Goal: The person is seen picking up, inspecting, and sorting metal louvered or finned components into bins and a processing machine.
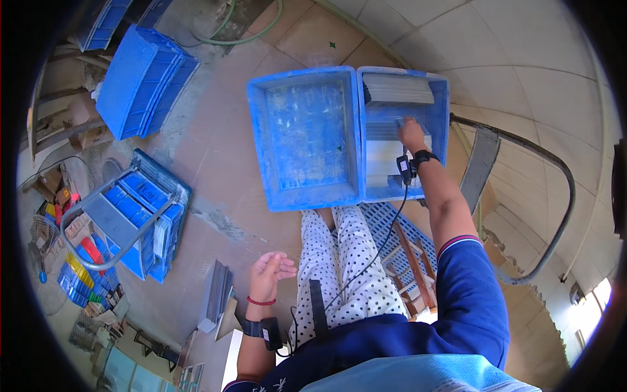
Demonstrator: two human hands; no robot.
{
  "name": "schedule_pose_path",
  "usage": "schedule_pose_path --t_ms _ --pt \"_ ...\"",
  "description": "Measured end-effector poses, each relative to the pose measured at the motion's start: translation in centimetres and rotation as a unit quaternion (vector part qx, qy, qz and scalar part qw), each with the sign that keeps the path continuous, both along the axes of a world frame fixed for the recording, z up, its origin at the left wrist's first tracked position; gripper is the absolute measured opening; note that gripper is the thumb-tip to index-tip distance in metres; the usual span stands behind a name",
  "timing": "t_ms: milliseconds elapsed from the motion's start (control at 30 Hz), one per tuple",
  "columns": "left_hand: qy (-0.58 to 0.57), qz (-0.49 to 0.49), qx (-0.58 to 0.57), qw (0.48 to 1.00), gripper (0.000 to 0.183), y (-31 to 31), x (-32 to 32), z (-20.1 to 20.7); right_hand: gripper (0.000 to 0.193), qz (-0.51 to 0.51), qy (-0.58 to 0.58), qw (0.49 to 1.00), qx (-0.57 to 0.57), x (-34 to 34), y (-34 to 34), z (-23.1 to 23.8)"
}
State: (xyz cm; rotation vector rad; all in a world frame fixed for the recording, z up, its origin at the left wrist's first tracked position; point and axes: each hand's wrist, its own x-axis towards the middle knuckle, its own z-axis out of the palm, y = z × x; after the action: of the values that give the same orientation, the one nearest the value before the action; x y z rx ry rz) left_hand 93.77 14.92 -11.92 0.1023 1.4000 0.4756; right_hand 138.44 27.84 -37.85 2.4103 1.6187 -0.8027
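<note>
My right hand (411, 135) reaches down into the right blue crate (445, 111). Its fingers are bent and closed at the edge of a light grey stack of thin flat pieces (382, 147); what they grip, if anything, is hidden. Another stack of flat pieces (398, 89) lies at the crate's far end. Low beside my left leg hangs my left hand (271, 268), holding nothing, its fingers loosely curled and the thumb apart. To the left, against the first crate, stands a second blue crate (307, 137), its bare bottom scuffed with whitish marks.
A curved metal handle (565, 189) rises right of the crates, near the tiled wall (522, 85). Stacked blue crates (147, 85) and a loaded trolley (144, 215) stand left. A blue slatted pallet (385, 225) lies by my legs. Grey panels (215, 294) lean near my left arm.
</note>
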Motion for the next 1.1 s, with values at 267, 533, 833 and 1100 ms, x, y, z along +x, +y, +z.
schedule_pose_path --t_ms 267,533,833,1100 --pt "0.001 -0.028 -0.064 0.998 0.021 0.0 3.0 -5.3 0.055 0.155 -0.126 0.979 0.049 1.7 4.7 -7.1" --pt "-0.005 -0.016 -0.094 0.995 0.021 0.5 4.4 -6.6 0.048 0.17 -0.166 0.96 0.147 1.0 3.3 -8.1" --pt "-0.01 -0.025 -0.094 0.995 0.021 1.5 5.2 -6.5 0.044 0.188 -0.162 0.952 0.177 1.9 3.5 -7.7" --pt "-0.004 -0.035 -0.098 0.995 0.023 1.4 5.4 -7.1 0.045 0.207 -0.145 0.953 0.165 2.6 3.1 -7.0"
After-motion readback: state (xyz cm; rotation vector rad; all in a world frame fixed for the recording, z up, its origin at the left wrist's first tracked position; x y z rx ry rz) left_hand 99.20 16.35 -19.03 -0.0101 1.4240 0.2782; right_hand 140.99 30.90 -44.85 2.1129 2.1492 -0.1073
